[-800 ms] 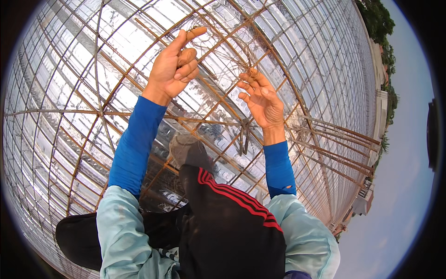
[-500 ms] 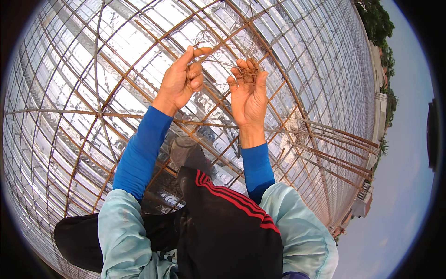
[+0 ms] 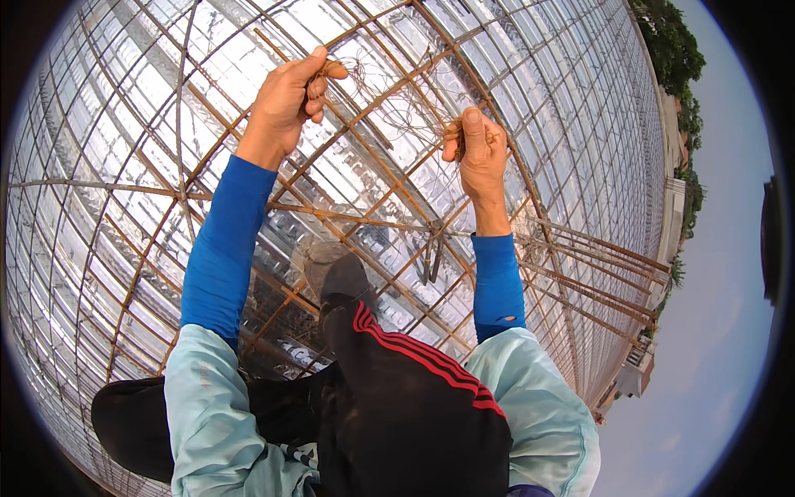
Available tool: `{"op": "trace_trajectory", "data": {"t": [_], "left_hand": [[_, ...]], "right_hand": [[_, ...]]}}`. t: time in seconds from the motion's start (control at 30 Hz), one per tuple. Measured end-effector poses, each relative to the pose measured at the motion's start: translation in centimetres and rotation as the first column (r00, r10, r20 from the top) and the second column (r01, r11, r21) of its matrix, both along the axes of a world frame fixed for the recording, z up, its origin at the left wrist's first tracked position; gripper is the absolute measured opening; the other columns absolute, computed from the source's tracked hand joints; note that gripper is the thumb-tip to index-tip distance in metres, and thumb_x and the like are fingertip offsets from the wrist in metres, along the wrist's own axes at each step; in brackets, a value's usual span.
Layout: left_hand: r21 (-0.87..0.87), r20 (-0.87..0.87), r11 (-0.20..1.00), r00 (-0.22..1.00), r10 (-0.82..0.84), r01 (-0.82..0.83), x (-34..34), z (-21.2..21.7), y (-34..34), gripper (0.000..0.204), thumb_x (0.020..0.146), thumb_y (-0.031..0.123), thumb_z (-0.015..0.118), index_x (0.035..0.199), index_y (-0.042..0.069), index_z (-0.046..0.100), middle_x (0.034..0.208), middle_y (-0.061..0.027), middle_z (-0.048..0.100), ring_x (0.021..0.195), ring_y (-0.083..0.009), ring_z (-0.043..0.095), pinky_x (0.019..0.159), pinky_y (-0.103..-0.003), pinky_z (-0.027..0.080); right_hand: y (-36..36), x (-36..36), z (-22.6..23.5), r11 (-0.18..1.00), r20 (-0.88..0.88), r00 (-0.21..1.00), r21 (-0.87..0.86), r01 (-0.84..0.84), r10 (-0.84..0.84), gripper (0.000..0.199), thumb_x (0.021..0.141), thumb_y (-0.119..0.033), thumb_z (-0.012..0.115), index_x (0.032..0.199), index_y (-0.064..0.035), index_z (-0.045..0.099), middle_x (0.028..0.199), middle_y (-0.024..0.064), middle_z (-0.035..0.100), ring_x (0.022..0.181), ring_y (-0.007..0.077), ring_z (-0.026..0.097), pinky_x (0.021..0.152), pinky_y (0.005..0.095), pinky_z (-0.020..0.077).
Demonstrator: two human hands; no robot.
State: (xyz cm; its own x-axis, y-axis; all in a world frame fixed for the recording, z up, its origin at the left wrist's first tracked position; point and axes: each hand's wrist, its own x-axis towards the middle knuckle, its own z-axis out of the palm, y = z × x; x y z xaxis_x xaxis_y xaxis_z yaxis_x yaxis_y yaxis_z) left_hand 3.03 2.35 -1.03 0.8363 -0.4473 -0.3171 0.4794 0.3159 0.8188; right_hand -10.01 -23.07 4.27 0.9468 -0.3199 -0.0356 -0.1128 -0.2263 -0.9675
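Thin rusty tie wire (image 3: 406, 116) spreads in loose, tangled strands between my two hands. My left hand (image 3: 286, 98) is closed on a clump of it, thumb against the curled fingers. To the right and a little nearer, my right hand (image 3: 482, 157) grips the rest of the wire bundle, thumb on top. Both hands are above a grid of brown rebar (image 3: 385, 95). Nearer me, a dark two-handled tool like pincers (image 3: 433, 258) hangs at a bar crossing below my right hand; its head is hard to make out.
Shiny ribbed metal decking (image 3: 108, 273) lies under the rebar mesh. Several long bars (image 3: 596, 257) stick out in a bunch at the right. My shoe (image 3: 346, 282) is among the bars. Trees (image 3: 667, 41) and low buildings stand beyond the right edge.
My hands have drawn apart, left hand up and left, right hand rightward, stretching the wire strands between them. My right fingers have closed round the bundle. The two-handled tool now shows more fully.
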Motion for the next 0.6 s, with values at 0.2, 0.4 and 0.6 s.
{"op": "trace_trajectory", "data": {"t": [0.2,0.4,0.6], "left_hand": [[0.388,0.446,0.891,0.894,0.042,-0.236,1.3,2.0,0.2,0.051,0.101,0.05,0.068,0.101,0.0,0.074,0.071,-0.0009,0.059,0.063,-0.0124,0.059,0.057,-0.029,0.049],[0.334,0.845,0.712,0.531,0.063,-0.617,-2.7,5.8,-1.6,0.033,0.093,0.031,0.079,0.1,-0.001,0.075,0.085,-0.0163,0.07,0.073,-0.0282,0.066,0.067,-0.039,0.053],[0.318,0.623,0.923,0.782,-0.029,-0.219,-8.2,5.6,-7.2,0.026,0.098,0.025,0.071,0.103,0.001,0.077,0.085,-0.0178,0.068,0.08,-0.034,0.068,0.072,-0.044,0.053]], "right_hand": [[-1.7,1.0,0.9,0.967,0.083,0.995,0.244,-0.066,0.047,0.033,0.1,-0.034,0.075,0.099,-0.0013,0.069,0.079,0.0072,0.071,0.07,0.0134,0.069,0.065,0.0269,0.0542],[-0.7,-0.8,-0.8,0.859,0.144,0.988,0.511,-0.033,-0.047,0.022,0.101,-0.016,0.072,0.117,-0.0005,0.069,0.097,0.0106,0.074,0.086,0.0155,0.071,0.082,0.0386,0.0652],[3.0,-1.1,-1.2,0.807,0.197,0.966,0.59,0.017,-0.165,0.019,0.109,-0.017,0.059,0.122,-0.0037,0.064,0.1,0.0093,0.074,0.084,0.014,0.071,0.076,0.0352,0.0661]]}}
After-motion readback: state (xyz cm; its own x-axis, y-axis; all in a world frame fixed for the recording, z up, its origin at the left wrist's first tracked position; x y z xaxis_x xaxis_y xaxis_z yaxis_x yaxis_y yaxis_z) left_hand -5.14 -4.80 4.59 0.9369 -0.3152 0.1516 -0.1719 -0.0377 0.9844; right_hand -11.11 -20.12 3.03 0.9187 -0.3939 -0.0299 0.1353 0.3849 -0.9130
